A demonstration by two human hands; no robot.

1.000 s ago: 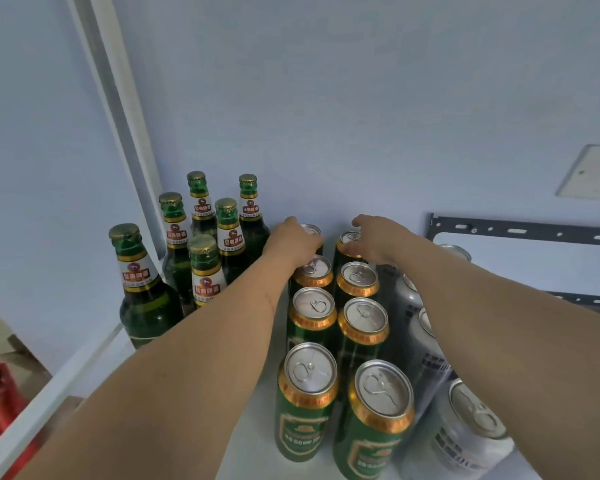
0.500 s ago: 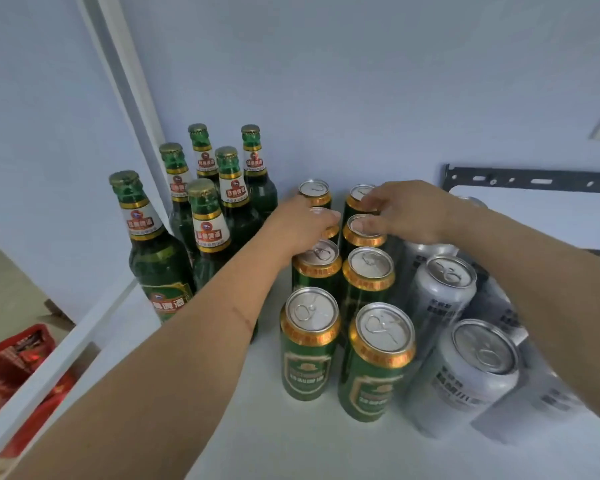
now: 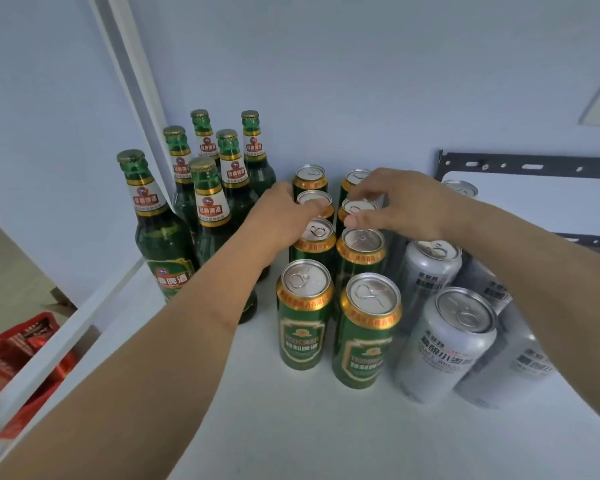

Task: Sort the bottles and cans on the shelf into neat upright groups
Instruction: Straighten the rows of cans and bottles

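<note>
Both hands pulled back a row: left hand point(image 3: 284, 213) cups a second-row green can point(image 3: 315, 199), right hand point(image 3: 399, 206) pinches its neighbour's point(image 3: 359, 207) rim. Cans stiff, slick, probably full; grip sides. Green bottles point(image 3: 208, 199) left, silver cans point(image 3: 447, 341) right, white shelf point(image 3: 291, 427).

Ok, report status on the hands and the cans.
Left hand on a green can, second from back. Right hand pinching the can beside it. Bottles upright left, silver cans right. Nothing blocking.

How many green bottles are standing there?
6, all upright at the back left: a front bottle, a second bottle, and four bottles behind. Arms might hide more.
</note>
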